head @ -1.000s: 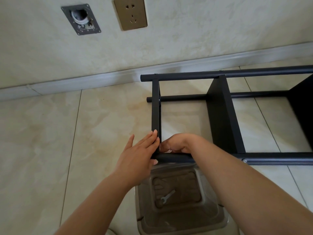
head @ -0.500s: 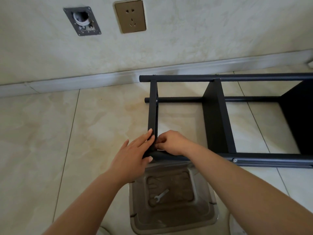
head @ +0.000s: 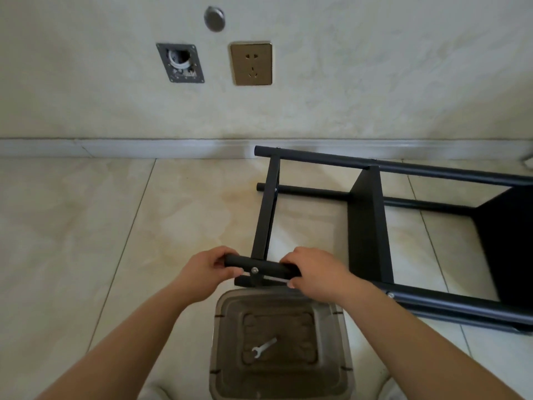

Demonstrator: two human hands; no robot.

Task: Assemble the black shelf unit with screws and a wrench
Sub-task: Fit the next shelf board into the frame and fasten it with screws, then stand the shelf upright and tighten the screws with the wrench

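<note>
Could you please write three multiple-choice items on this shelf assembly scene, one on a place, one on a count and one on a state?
1. Where does the wrench lie?
A. In the translucent bin
B. On the floor tiles
C. In the right hand

2. How many wall fittings show above the baseboard?
A. One
B. Three
C. Five

3. What is the left hand doing?
A. Resting flat on the floor
B. Gripping the end of the near black tube
C. Holding the wrench

Answers:
1 A, the silver wrench sits on the bin's bottom.
2 B, an open box, a brass socket and a round metal cap.
3 B, its fingers curl round the tube end, as the right hand does further along.
</note>
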